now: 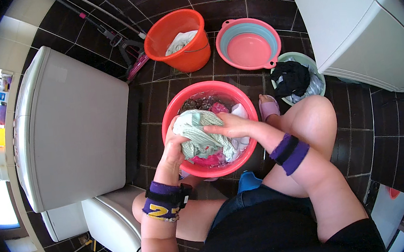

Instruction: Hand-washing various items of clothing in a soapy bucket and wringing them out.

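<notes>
Both my hands grip a bunched, pale green patterned cloth garment above a round pink plastic basin. My left hand holds its left side, and my right hand presses on it from the right with the thumb across the fabric. Below, in the water, lie a dark patterned cloth, bright pink cloth and white cloth. The garment hides the middle of the basin.
An orange bucket holding light cloth stands behind the basin. Right of it are a pink and blue collapsible basin and a pale green tub of laundry. A white appliance and a toilet stand left; a white cabinet stands right.
</notes>
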`<action>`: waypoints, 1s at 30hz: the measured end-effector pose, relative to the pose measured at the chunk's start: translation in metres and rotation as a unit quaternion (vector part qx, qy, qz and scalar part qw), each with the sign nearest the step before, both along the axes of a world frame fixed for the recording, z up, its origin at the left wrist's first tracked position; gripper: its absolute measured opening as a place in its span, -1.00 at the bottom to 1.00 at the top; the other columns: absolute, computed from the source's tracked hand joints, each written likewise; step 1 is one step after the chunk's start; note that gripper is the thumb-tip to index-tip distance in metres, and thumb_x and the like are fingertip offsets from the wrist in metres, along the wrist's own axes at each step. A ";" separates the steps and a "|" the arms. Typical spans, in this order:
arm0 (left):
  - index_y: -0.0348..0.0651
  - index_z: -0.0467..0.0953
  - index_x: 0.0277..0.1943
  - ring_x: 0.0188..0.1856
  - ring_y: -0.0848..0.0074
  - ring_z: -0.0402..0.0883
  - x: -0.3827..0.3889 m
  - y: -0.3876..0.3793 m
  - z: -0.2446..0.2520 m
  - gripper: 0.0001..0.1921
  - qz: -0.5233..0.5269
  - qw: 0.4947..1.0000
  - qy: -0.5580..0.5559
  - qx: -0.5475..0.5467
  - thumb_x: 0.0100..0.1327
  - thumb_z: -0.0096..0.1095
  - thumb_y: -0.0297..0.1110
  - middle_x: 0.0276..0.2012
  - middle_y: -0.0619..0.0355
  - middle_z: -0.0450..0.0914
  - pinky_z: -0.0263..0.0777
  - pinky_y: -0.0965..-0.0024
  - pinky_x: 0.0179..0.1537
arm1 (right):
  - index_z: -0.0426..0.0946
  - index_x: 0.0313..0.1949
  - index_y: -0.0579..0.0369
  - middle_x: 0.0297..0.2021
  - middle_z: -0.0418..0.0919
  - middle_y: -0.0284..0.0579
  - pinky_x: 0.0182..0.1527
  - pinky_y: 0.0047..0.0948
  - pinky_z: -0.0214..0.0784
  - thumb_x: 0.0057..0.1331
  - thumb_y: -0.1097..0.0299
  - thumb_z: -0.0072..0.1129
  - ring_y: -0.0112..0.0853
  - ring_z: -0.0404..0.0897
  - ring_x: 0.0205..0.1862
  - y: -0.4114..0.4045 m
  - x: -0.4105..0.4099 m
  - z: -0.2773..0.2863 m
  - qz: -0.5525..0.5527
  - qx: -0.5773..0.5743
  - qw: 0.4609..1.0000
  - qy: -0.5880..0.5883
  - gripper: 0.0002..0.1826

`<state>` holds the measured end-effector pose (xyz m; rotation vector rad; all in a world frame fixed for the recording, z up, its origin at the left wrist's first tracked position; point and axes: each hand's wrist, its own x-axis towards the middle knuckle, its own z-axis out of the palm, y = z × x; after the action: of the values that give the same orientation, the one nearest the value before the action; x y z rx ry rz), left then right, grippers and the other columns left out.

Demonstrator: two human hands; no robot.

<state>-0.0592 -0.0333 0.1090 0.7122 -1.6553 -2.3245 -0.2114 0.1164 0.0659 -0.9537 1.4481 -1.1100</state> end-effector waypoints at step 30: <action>-0.33 0.29 0.20 0.16 0.28 0.43 0.001 -0.042 -0.043 -0.54 -0.007 0.984 -0.131 0.117 0.32 -0.02 -0.27 0.12 0.00 0.46 0.26 0.20 0.19 | 0.51 -0.03 0.17 -0.18 0.61 -0.12 -0.18 -0.46 0.47 0.06 0.37 0.30 -0.45 0.60 -0.20 -0.031 0.046 -0.038 -0.133 0.052 0.890 -0.433 -0.56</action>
<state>-0.0580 -0.0752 0.0665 1.0986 -1.4979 -2.5544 -0.1655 0.0854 0.0275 -0.1036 0.8766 -1.3926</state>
